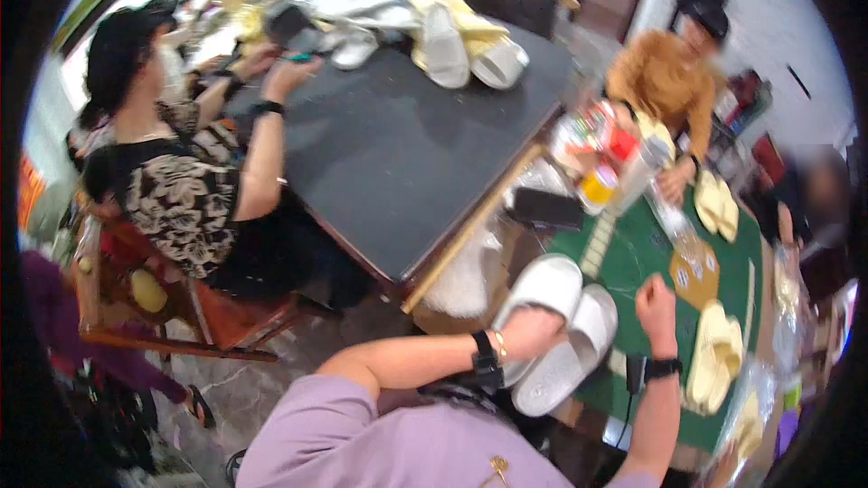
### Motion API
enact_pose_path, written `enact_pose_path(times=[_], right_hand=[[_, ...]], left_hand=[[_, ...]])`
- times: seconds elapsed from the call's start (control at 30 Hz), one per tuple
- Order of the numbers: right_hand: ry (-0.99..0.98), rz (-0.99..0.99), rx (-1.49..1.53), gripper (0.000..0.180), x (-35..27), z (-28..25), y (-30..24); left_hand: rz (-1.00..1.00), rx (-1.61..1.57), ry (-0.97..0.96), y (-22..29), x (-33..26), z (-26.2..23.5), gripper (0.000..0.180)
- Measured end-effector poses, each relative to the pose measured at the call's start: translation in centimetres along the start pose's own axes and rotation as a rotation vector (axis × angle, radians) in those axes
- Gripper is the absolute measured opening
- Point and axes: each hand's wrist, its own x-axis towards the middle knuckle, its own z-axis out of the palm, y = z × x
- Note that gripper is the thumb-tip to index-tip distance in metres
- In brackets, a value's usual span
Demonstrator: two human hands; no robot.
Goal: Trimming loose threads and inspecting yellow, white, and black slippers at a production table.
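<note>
My left hand (529, 333) grips a white slide sandal (548, 282), with its fingers tucked in by the strap and partly hidden. Its mate, a second white slide sandal (565, 357), lies right beside it at the near edge of the green work surface (624, 258). Over that surface, to the right of the pair, my right hand (655, 300) is closed like a fist. Whatever its fingers may hold is hidden and too small to make out. A pair of pale yellow slide sandals (714, 360) rests just right of my right forearm.
Across the green surface, a co-worker in an orange top (658, 77) reaches toward clear plastic. More yellow sandals (716, 206), a dark phone (548, 208) and a yellow-labelled container (598, 186) lie around. At left, another person sits at a dark table (398, 154) with piled sandals.
</note>
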Motion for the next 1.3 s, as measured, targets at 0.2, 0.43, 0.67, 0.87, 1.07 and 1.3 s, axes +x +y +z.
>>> enact_pose_path(times=[0.2,0.43,0.67,0.87,1.07,1.3], right_hand=[[0.204,0.125,0.292,0.008,-1.3,-3.1,-6.3],[0.032,-0.116,0.043,0.013,-7.6,-1.4,-9.7],[-0.273,-0.236,-0.07,0.013,-10.9,1.2,-12.8],[-0.274,-0.294,-0.026,0.011,-11.7,2.0,-15.0],[-0.397,-0.329,0.045,0.01,-13.9,3.7,-16.4],[-0.621,-0.333,0.118,0.01,-14.9,4.6,-18.3]], left_hand=[[-0.001,0.013,0.053,-0.4,-0.3,-2.6,0.035],[-0.005,-0.487,-0.024,1.9,-1.7,-4.5,0.025],[-0.021,-0.631,-0.025,2.3,-3.2,-4.7,0.021],[-0.146,-0.589,0.038,0.9,-4.0,-5.3,0.024],[-0.07,-0.195,-0.084,-0.1,-5.6,-5.8,0.028],[-0.06,-0.059,-0.25,-2.1,-8.4,-6.0,0.029]])
